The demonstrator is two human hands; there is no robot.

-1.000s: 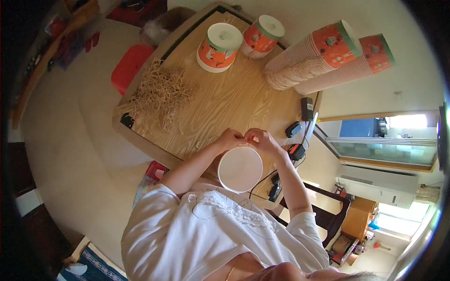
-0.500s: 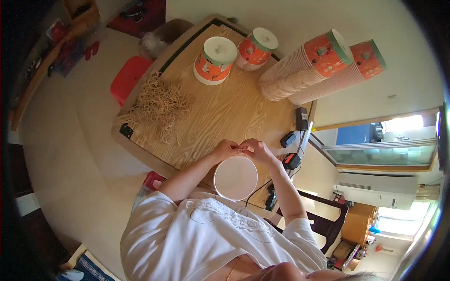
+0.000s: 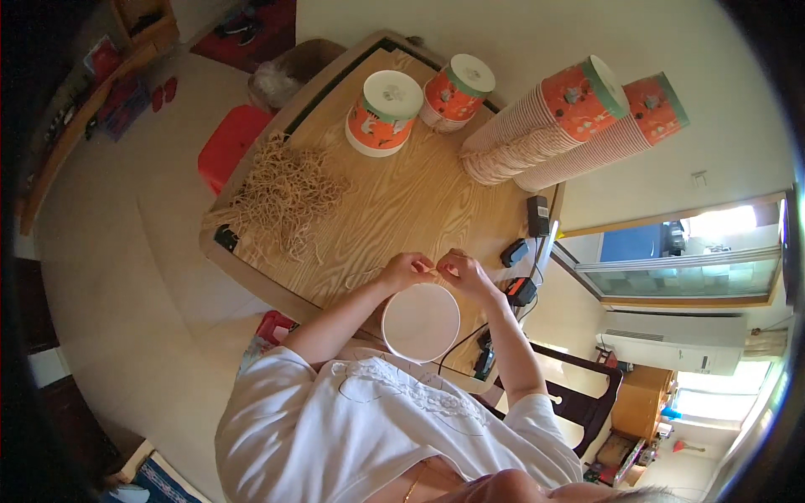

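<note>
A paper bucket (image 3: 421,323) stands close to my body, its round white open mouth toward me. Just past its far rim, my left hand (image 3: 408,270) and my right hand (image 3: 458,270) are closed in pinches, a small gap between them. A short bit of tan cord (image 3: 433,271) shows between the fingertips; most of it is hidden by the fingers. Loose tan cords (image 3: 289,197) lie in a tangled heap on the wooden table (image 3: 402,197), beyond my left hand.
Upside-down orange-and-green paper buckets (image 3: 384,113) stand at the far side, beside a short stack (image 3: 457,92). Two tall nested stacks (image 3: 545,117) rise at the far right. Black adapters (image 3: 538,216) and a cable line the right edge. A red stool (image 3: 231,147) stands left of the table.
My hands have drawn slightly apart, and the bit of cord between the fingertips now shows. The bucket stays almost in place.
</note>
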